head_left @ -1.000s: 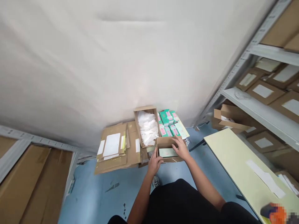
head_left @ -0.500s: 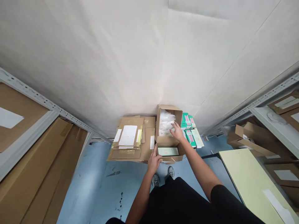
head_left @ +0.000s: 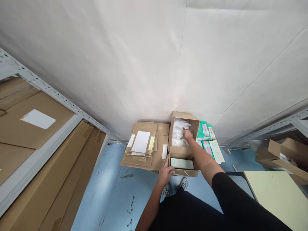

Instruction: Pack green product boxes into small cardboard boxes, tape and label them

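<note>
A small cardboard box (head_left: 184, 173) stands near me with a pale green carton (head_left: 182, 163) lying inside. My left hand (head_left: 165, 173) grips its near left corner, fingers along the side and thumb at the front edge. Directly behind is another open cardboard box (head_left: 185, 115), filled with crumpled white plastic bags (head_left: 178, 131). My right hand (head_left: 187, 134) reaches into that rear box, its fingers drawn together on the plastic; the fingertips are partly hidden. Green and pink cartons (head_left: 207, 147) stand to the right of the boxes.
Flattened cardboard (head_left: 160, 150) with white labels is stacked to the left. Shelving with large boxes (head_left: 43, 128) lines the left side. On the right are a pale yellow board (head_left: 274, 192) and an open carton (head_left: 286, 154). A white wall (head_left: 154, 64) rises behind.
My right hand has gone from spread fingers over the plastic to closed fingers, a little deeper in the rear box. My left hand stays on the box corner. The view has shifted left.
</note>
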The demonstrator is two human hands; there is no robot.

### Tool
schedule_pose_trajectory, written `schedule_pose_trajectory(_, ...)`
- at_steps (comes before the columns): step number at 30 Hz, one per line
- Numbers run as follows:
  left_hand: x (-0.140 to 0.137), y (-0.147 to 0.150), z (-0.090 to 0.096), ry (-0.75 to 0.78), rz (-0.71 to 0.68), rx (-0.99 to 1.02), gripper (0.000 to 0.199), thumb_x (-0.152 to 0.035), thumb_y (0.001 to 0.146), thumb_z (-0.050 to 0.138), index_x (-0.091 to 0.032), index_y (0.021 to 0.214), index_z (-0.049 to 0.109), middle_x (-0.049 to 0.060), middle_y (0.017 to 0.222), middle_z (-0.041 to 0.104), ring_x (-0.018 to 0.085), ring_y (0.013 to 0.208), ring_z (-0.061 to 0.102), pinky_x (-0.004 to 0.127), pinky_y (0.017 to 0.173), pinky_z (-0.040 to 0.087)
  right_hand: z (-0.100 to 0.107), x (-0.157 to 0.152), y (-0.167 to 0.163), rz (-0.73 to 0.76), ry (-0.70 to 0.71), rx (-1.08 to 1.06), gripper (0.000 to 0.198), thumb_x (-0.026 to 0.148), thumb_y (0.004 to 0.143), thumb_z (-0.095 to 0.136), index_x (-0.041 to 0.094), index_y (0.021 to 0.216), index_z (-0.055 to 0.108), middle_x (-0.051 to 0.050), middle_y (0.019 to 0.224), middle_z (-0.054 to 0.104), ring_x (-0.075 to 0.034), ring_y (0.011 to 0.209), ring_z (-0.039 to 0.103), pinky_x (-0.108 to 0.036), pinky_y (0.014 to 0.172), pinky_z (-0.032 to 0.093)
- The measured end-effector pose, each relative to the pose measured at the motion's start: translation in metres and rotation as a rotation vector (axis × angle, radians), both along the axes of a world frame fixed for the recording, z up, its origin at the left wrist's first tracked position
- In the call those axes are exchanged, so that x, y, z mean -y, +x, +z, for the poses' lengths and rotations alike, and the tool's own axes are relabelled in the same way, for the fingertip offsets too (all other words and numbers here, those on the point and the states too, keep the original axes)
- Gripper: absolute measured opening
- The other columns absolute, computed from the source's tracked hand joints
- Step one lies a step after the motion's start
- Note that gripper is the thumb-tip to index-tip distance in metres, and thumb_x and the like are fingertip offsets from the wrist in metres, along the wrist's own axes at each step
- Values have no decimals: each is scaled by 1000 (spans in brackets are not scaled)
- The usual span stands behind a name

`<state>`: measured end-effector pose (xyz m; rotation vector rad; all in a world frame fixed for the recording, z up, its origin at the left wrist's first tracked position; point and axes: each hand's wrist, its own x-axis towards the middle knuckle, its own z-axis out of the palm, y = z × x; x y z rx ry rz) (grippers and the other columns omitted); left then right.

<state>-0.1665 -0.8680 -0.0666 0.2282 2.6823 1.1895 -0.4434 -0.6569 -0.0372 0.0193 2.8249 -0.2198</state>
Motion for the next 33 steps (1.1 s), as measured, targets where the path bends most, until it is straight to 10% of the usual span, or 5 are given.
schedule_pose_trajectory(13, -3, 0, -3, -29, -11, -31, 14, -14, 86, 70, -23, 93, 78, 3, 173, 25, 33, 149, 43, 50, 116, 46, 41, -11, 83, -29, -79, -248, 33, 27, 103, 46, 17, 113, 76, -16, 111, 78, -26, 100, 72, -29, 85, 48)
schedule_pose_trajectory(19, -7, 8, -5, -23, -13, -58, 14, -15, 89, 67, -24, 92, 77, -1, 174, 21, 34, 151, 40, 50, 114, 48, 37, -28, 178, -107, -233, -467, 38, 25, 102, 43, 19, 124, 73, -14, 116, 77, -28, 108, 70, -34, 94, 51)
schedule_pose_trajectory(24, -11, 12, -7, -29, -33, -78, 14, -15, 87, 70, -24, 94, 78, 0, 175, 18, 35, 153, 37, 51, 115, 47, 23, -34, 259, 74, -307, -126, 49, 50, 93, 67, 28, 137, 68, -11, 137, 70, -30, 121, 68, -37, 98, 54)
schedule_pose_trajectory(27, -13, 16, -5, -40, -80, -76, 18, -13, 87, 70, -24, 97, 79, 0, 175, 19, 34, 154, 35, 51, 117, 46, 25, -43, 282, 81, -358, -114, 72, 62, 87, 71, 28, 149, 57, -10, 154, 57, -32, 130, 63, -40, 103, 54)
schedule_pose_trajectory(33, -39, 27, 3, -75, -119, -114, 16, -18, 89, 70, -24, 99, 80, 2, 174, 22, 35, 152, 38, 50, 119, 44, 37, -80, 291, 3, -383, -383, 56, 37, 96, 60, 23, 150, 54, -13, 147, 61, -30, 136, 56, -48, 115, 47)
